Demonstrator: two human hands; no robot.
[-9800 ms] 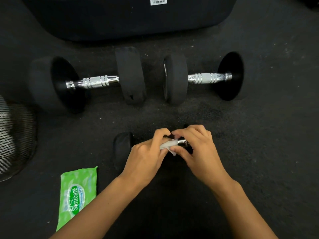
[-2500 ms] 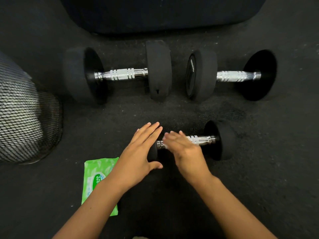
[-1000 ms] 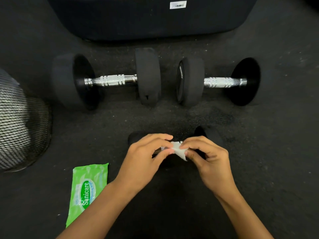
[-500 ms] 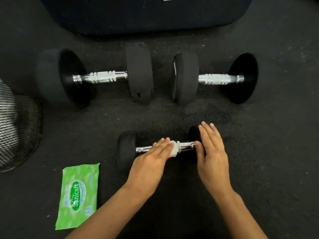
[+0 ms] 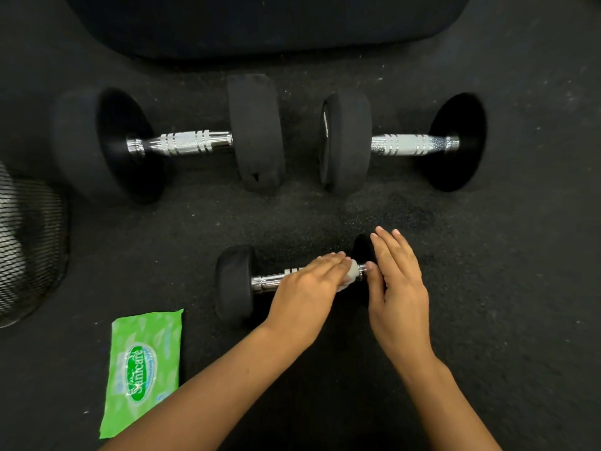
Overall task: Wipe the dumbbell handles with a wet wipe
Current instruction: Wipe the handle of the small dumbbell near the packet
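Fingers (image 5: 328, 260) of the left hand (image 5: 304, 294) lie flat and nearly straight over the chrome handle (image 5: 270, 281) of the small dumbbell (image 5: 234, 284), pressing a wadded white wet wipe (image 5: 349, 276) against the bar; only a bit of the wipe shows past the fingertips, at about 3 o'clock from the hand. Whether the wipe is pinched or merely pressed down I cannot tell. At 3 o'clock from that, the right hand (image 5: 398, 288) is open, fingers together and extended, resting on the dumbbell's right head with its thumb touching the end of the handle; it holds nothing. This small dumbbell lies on the dark floor (image 5: 504, 288). At 12 o'clock from it two larger dumbbells sit end to end, the left large dumbbell (image 5: 182, 143) and the right large dumbbell (image 5: 409, 144), untouched. A green wipes packet (image 5: 143, 369) lies at 8 o'clock from the left hand, and a black mesh object (image 5: 29, 245) sits at 9 o'clock.
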